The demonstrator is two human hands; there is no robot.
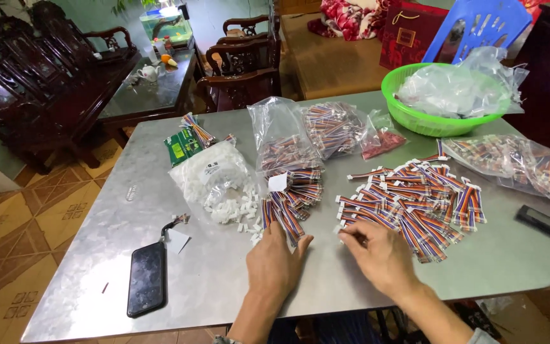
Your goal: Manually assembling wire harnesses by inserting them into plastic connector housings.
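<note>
Bare table (218,286) lies open between phone (146,279) and hands; cable pile (412,204) blocks the right.

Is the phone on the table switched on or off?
Apparently off: the phone lies flat on the metal table, its screen dark.

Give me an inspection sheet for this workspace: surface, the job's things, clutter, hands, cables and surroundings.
Surface: grey metal table, lightly scuffed.
Job's things: loose pile of striped ribbon cables; small bundle of cables; white connectors spilling from a clear bag.
Clutter: black phone; green basket holding plastic bags; bagged cables; green packet.
Hands: left hand flat, fingers touching the bundle; right hand at the pile's edge.
Cables: only the ribbon pieces seen.
Surroundings: dark wooden chairs; tiled floor.
</note>
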